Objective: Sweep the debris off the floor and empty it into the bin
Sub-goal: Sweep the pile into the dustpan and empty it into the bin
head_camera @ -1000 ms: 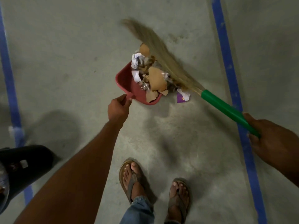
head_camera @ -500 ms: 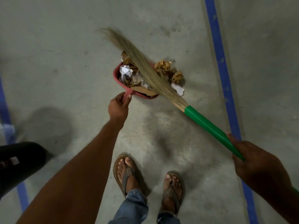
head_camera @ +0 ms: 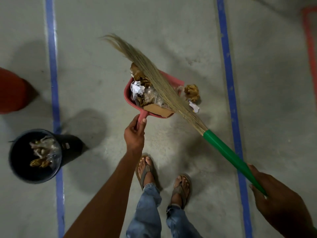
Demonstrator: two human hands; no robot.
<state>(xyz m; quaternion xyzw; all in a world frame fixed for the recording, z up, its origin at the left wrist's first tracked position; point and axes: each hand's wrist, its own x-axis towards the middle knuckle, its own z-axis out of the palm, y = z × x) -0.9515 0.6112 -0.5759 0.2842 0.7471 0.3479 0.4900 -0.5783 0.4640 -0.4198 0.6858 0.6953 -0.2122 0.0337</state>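
I record the bin at left, litter inside. My left hand grips the dustpan handle. Debris fills the pan, with the broom bristles lying across it and loose scraps just beside its mouth. My right hand is wrapped round the broom's green shaft.

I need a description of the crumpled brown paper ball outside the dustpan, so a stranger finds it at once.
Find the red plastic dustpan between the two blue floor lines, with the straw broom across it. Just right of the bristles, outside the pan, lies the crumpled brown paper ball. The only neighbour there, a small paper scrap, is white.
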